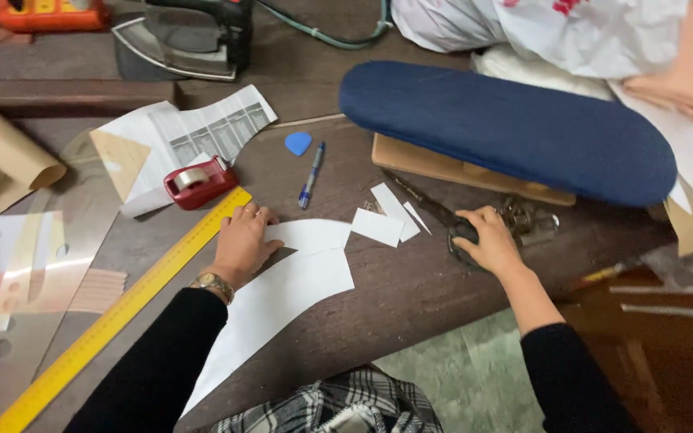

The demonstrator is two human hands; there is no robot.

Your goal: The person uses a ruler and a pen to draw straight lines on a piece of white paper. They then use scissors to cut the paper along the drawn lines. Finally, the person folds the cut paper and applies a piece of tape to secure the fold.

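Head view: left hand (244, 240) flat, fingers spread, pressing on a curved white paper piece (278, 301) that lies on the dark table (411, 297). A second, smaller white piece (314, 235) sits just above it, under the fingertips. Right hand (487, 240) closed over the handles of black scissors (435, 212), which lie on the table with blades pointing up-left toward small paper scraps (382, 220). Yellow ruler (122, 309) runs diagonally, just left of the left wrist. Red tape dispenser (198, 182) near the ruler's top end. Blue pen (311, 175) and blue chalk (298, 143) above the paper. Navy pressing board (515, 128) behind the right hand; iron (190, 36) at the top.
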